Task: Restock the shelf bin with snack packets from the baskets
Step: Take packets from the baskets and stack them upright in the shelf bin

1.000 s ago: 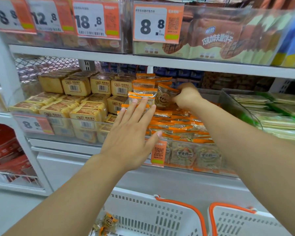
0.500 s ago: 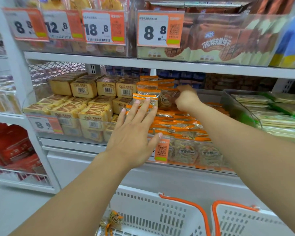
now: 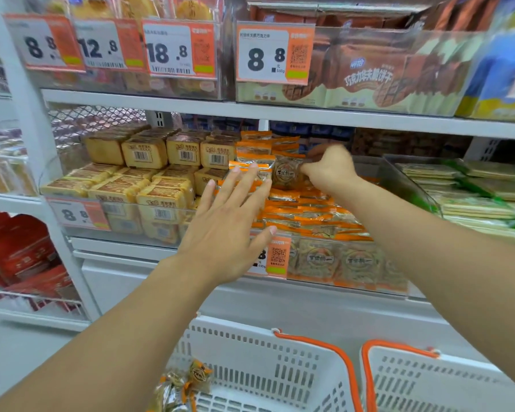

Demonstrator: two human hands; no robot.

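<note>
Left basket: white plastic with an orange handle, lowest in view; a few orange-trimmed snack packets lie in its near left corner.
Right basket: same white and orange kind, just beside the left one; what it holds is out of view.
Left hand: flat and spread, fingers straight and apart, held in front of the bin's left end; fingertips reach up to the upright packets at the back; whether they touch is hard to tell.
Shelf bin: clear plastic on the middle shelf, filled with orange-edged packets lying in overlapping rows; a price tag hangs on its front wall, partly hidden by the left hand.
Right hand: reaches over the bin, fingers curled and pinching a round biscuit packet, held upright at the back of the bin against the standing row.
Yellow cakes: stacked in the neighbouring bin to the left.
Green packs: stacked in the bin to the right.
Upper shelf: bins with price tags reading 8.8, 12.8, 18.8, 8.8.
</note>
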